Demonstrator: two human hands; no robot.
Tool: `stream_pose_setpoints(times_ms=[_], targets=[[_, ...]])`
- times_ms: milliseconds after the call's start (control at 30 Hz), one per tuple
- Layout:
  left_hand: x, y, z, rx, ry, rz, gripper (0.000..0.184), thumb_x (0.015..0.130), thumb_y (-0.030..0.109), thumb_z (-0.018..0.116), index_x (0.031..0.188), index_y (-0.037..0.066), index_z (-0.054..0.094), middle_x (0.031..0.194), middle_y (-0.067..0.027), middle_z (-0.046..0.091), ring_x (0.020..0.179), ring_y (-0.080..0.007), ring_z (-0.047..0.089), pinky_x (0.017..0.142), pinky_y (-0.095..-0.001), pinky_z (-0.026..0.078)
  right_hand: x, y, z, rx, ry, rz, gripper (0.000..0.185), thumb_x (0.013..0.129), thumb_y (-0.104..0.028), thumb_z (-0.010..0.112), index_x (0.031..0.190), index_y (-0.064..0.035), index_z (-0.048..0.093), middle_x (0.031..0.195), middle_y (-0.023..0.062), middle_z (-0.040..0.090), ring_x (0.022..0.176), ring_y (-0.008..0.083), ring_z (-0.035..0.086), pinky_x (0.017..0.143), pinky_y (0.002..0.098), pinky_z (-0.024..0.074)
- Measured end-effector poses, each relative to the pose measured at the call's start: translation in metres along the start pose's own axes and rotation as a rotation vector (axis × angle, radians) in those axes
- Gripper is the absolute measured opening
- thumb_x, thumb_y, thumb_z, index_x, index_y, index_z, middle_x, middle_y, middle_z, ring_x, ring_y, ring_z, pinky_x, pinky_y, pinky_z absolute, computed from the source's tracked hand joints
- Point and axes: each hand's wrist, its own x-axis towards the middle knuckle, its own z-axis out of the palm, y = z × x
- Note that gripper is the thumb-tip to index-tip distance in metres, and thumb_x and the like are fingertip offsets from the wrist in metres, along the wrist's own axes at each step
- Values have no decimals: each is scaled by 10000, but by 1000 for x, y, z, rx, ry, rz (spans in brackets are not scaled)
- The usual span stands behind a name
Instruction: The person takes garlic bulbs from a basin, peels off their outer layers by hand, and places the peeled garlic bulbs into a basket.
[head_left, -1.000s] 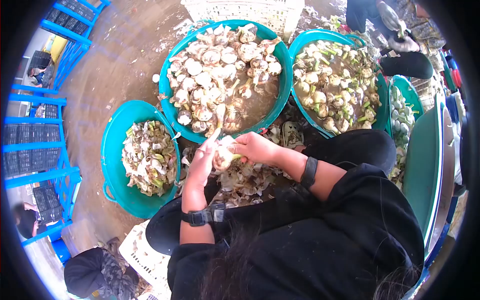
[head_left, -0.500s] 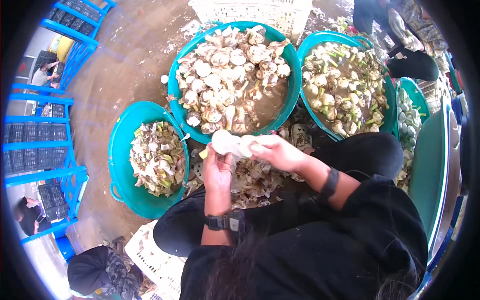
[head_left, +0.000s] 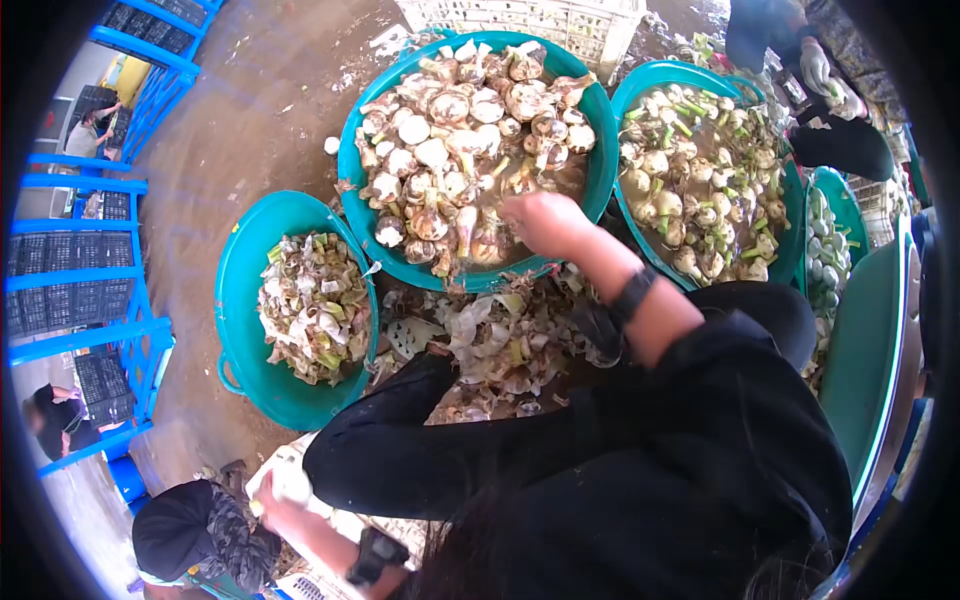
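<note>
My left hand (head_left: 276,508) is down at the lower left, its fingers closed on a smooth white garlic bulb (head_left: 294,484) with a short pale stem end. It hangs over a white slotted crate (head_left: 306,588) beside my knee. My right hand (head_left: 548,222) reaches into the front of a large green tub (head_left: 352,222) of unpeeled garlic bulbs (head_left: 450,106) with brownish skins. Its fingers point down among the bulbs, blurred and partly hidden, so whether they grip one does not show.
A smaller green basin (head_left: 238,330) holds loose skins; more skins (head_left: 505,345) lie between my legs. To the right stands a green tub (head_left: 628,190) of stemmed bulbs in water. A gloved co-worker's hand (head_left: 815,65) shows at the upper right, and a capped person (head_left: 185,535) sits lower left.
My hands were together in front of me on a white bulb. They have parted: the left went down-left with the bulb to the crate, the right forward into the large tub.
</note>
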Motion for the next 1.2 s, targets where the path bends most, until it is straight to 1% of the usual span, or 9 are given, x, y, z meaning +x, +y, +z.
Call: stream_pose_setpoints(times_ms=[33,233,300,533,667,833,900,1000,1200], targets=[[8,-21,-25,-309,48,-273,273,853,176,443,985,-39,546,925,-147,566,808,-203,563,679,-314,477,22,9,8,-116,1,-40,315,703,-73,480,1001,-108,575,895,90,618,901,283,569,786,390,446],[0,-79,-38,12,232,-56,196,800,92,557,943,-35,513,937,-128,556,895,-225,529,788,-298,423,83,75,97,-649,27,-446,342,698,-117,538,1037,-80,555,1007,83,602,971,240,554,855,361,395],[7,-60,8,-110,253,225,173,804,61,549,944,-32,509,956,-131,561,935,-224,518,822,-300,412,81,67,83,-768,-647,-178,383,718,-170,549,1092,-91,516,1071,102,571,1002,242,540,846,368,401],[-59,113,185,-817,-440,106,163,765,-22,573,916,10,521,979,-104,565,894,-161,517,786,-268,409,58,63,70,-398,-635,-128,437,635,-194,659,1034,-85,520,909,135,605,938,307,562,745,417,475],[-92,147,201,-769,-769,256,236,761,26,598,976,-19,511,1054,-121,510,910,-146,502,758,-247,427,57,57,79,-877,-411,-323,223,673,-293,605,821,-137,668,863,11,613,928,201,525,669,343,415],[-86,122,217,-594,-857,-69,281,817,157,576,1050,25,489,951,-30,510,835,-107,494,685,-218,426,46,53,75,-485,-317,-228,298,713,-362,518,814,-118,656,860,82,632,873,232,581,725,354,449],[-98,119,236,-676,-930,-231,358,854,269,525,1132,65,427,968,-33,503,827,-116,491,649,-226,422,23,12,34,246,-109,221,392,749,-401,494,900,-55,599,861,157,616,867,303,581,728,390,458],[-131,160,234,-943,-1076,-535,477,846,505,426,1171,158,381,1017,-44,499,840,-173,506,644,-316,432,10,-29,40,946,204,110,366,742,-199,588,1058,-43,494,927,172,591,788,282,591,719,350,478],[-101,160,215,-776,-893,-289,215,837,273,505,907,75,548,647,36,484,437,-38,379,354,-172,236,-45,-69,6,265,15,-420,206,732,-240,510,784,-64,604,732,159,595,624,357,559,600,420,469]])
